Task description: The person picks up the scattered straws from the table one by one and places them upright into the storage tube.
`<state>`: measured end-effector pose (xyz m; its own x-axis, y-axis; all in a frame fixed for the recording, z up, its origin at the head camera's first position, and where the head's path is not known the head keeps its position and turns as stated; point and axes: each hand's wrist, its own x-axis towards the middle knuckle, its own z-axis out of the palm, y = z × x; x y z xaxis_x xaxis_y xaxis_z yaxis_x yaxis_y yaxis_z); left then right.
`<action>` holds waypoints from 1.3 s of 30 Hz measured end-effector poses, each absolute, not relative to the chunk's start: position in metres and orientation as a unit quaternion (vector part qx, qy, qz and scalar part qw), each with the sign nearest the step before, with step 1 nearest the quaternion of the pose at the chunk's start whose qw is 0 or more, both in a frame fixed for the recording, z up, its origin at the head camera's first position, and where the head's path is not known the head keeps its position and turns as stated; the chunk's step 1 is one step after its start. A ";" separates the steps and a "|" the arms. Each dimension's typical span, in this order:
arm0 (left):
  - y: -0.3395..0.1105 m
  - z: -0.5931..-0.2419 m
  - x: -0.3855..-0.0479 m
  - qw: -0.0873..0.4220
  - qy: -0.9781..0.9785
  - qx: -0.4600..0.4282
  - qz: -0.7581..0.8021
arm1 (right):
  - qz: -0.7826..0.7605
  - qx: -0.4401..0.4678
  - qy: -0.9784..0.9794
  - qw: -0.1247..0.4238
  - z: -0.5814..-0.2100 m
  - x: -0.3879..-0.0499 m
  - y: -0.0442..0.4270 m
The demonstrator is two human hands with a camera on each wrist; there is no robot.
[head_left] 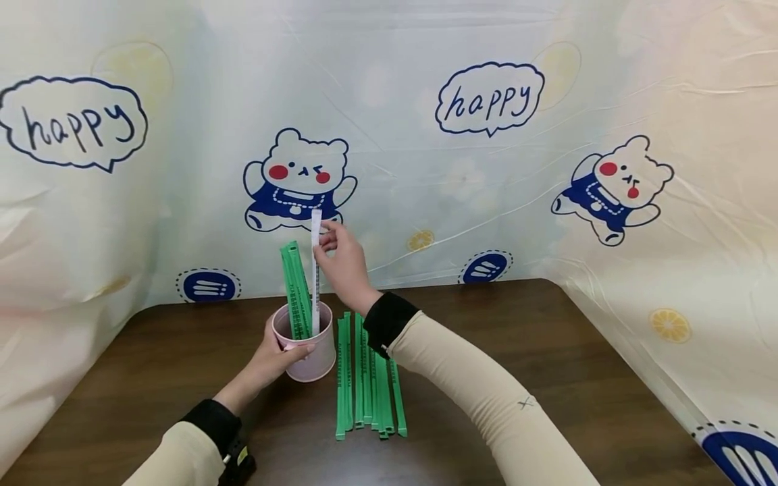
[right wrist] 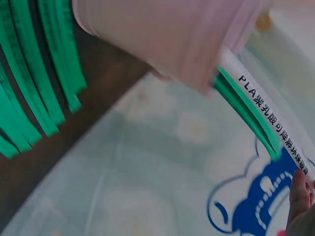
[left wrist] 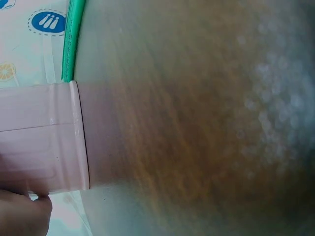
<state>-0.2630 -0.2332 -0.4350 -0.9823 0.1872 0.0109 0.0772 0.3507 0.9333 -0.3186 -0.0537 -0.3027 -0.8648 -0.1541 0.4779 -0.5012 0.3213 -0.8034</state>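
A pink cup (head_left: pixel 317 361) stands on the brown table, and my left hand (head_left: pixel 272 354) grips its left side with the thumb across the front. Inside the cup lean several green paper-wrapped straws (head_left: pixel 296 290). Next to them a white paper-wrapped straw (head_left: pixel 315 287) stands almost upright, its lower end in the cup. My right hand (head_left: pixel 345 263) pinches this white straw near the top. Black print shows along the white wrapper (right wrist: pixel 269 115) in the right wrist view. The left wrist view has the cup wall (left wrist: pixel 37 137) and part of my left hand (left wrist: pixel 22 214).
Several more green wrapped straws (head_left: pixel 367 391) lie side by side on the table (head_left: pixel 516 405), right of the cup and partly under my right forearm. A pale printed sheet (head_left: pixel 389 169) with bears and lettering hangs behind the table and along its sides.
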 end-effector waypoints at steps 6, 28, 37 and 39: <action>-0.232 -0.437 -0.262 0.048 0.816 0.084 0.569 | 0.531 0.214 -0.809 0.132 -0.328 -0.313 -0.056; -0.232 -0.433 -0.262 0.049 0.819 0.071 0.567 | 0.503 0.211 -0.834 0.085 -0.355 -0.318 -0.045; -0.232 -0.432 -0.261 0.056 0.829 0.059 0.553 | 0.494 0.186 -0.845 0.089 -0.359 -0.329 -0.007; -0.232 -0.431 -0.260 0.058 0.829 0.058 0.554 | 0.492 0.176 -0.849 0.081 -0.364 -0.330 0.003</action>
<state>-0.2605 -0.2316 -0.4312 -0.9865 0.1604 -0.0319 0.0318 0.3796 0.9246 -0.3301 0.0034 -0.3638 -0.9249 -0.2187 0.3111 -0.3786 0.4544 -0.8063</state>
